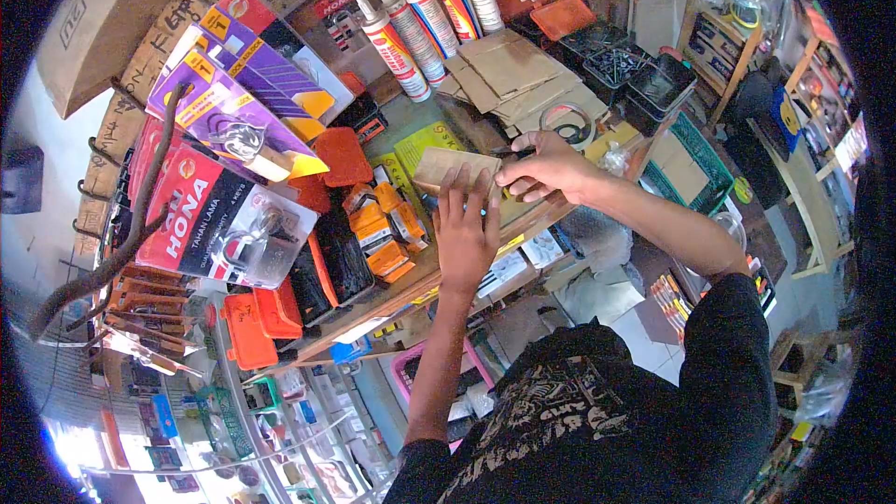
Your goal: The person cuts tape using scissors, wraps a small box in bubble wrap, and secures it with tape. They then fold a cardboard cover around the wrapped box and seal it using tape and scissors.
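My left hand (467, 238) lies over the near edge of a small brown cardboard piece (441, 168), its fingers stretched out flat on the surface. Just to the right, my right hand (551, 168) is closed, the fingers pinched round a slim dark tool (502, 149) whose kind I cannot make out. Its fingertips are close to the cardboard's right end. Under and behind the piece is a yellow-green printed sheet (422, 145). A stack of flat brown cardboard pieces (513, 75) lies beyond my hands, with a roll of tape (567, 123) at its right.
Several sealant tubes (397, 61) stand at the back of the wooden counter (448, 266). Packaged padlocks (247, 224) hang at the left, near orange boxes (378, 224). Black trays of screws (616, 65) sit at the back right. A green basket (695, 163) is beyond my right arm.
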### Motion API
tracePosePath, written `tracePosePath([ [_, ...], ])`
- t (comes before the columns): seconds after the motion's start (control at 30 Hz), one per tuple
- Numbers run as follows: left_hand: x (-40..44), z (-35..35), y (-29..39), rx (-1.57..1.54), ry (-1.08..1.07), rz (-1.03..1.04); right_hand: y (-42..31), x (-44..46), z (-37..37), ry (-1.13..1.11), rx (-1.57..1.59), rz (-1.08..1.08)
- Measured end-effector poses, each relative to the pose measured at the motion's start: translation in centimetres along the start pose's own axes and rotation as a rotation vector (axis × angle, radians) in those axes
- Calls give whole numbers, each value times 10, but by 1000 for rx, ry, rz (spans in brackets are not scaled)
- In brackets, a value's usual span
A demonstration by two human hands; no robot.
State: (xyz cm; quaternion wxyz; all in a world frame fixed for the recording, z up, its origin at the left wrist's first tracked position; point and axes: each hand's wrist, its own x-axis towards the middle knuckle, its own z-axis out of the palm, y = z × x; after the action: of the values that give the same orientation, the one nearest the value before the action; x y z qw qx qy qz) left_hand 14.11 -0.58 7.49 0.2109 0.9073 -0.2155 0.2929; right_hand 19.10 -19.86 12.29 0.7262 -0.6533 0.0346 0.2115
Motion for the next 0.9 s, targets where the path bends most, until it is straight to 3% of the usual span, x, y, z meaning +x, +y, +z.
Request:
tracePosePath([
  [0.9, 4, 2, -7, -118, 63, 11, 31, 5, 12, 65, -47, -189],
])
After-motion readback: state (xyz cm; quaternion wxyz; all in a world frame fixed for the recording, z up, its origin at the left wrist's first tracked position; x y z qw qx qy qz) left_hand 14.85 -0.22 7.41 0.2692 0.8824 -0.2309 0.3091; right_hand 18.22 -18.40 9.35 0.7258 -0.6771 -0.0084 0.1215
